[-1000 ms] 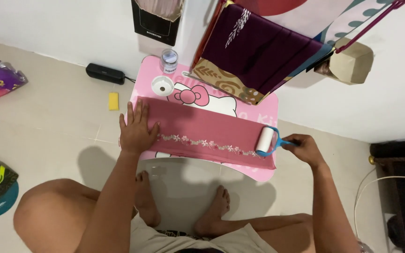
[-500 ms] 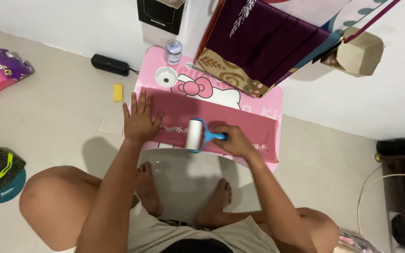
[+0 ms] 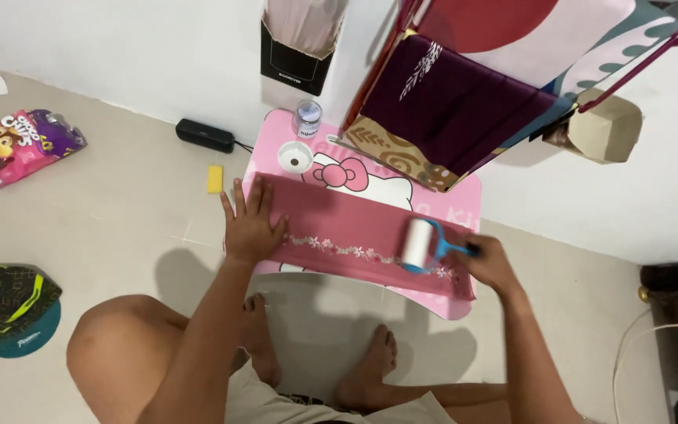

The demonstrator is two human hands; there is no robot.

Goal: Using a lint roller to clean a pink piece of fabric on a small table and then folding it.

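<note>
Nearest, the left hand [image 3: 251, 228] lies flat with fingers spread, pinning the near-left end of the pink cloth [image 3: 355, 228] to the small pink tabletop [image 3: 449, 298]. Farther right, the right hand [image 3: 490, 263] is clamped on the blue-handled lint roller [image 3: 419, 245], resting toward the cloth's right end; how much is cleaned cannot be told.

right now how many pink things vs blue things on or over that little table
pink: 2 (small pink cartoon-print table, folded pink cloth with floral trim under the left hand)
blue: 1 (blue-handled white lint roller in the right hand)
total: 3
</note>
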